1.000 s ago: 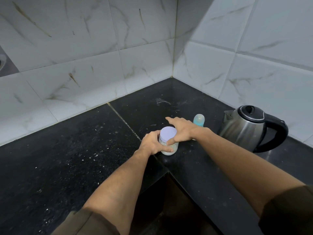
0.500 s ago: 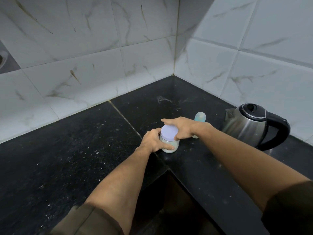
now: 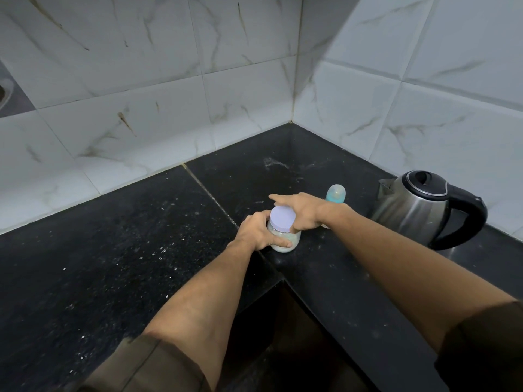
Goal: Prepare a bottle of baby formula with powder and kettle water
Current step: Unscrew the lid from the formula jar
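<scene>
A small clear jar of white powder [image 3: 284, 242] with a pale lilac lid [image 3: 281, 218] stands on the black counter [image 3: 119, 250] near its inner corner edge. My left hand [image 3: 256, 232] grips the jar's body from the left. My right hand [image 3: 300, 212] grips the lid from above and the right, thumb on its front rim. Behind my right wrist stands a baby bottle [image 3: 336, 193] with a teal collar and clear cap, mostly hidden. A steel kettle [image 3: 418, 207] with a black lid and handle sits at the right.
White marble-look tiles [image 3: 141, 108] cover both walls that meet in the corner behind the counter. The L-shaped counter leaves a dark open gap [image 3: 288, 335] below its inner edge, right in front of me. A grey wall fitting [image 3: 5, 91] shows at the far left.
My right hand has turned a little on the lid, thumb now on the front rim. Jar, bottle and kettle stay in place; the camera shifted slightly.
</scene>
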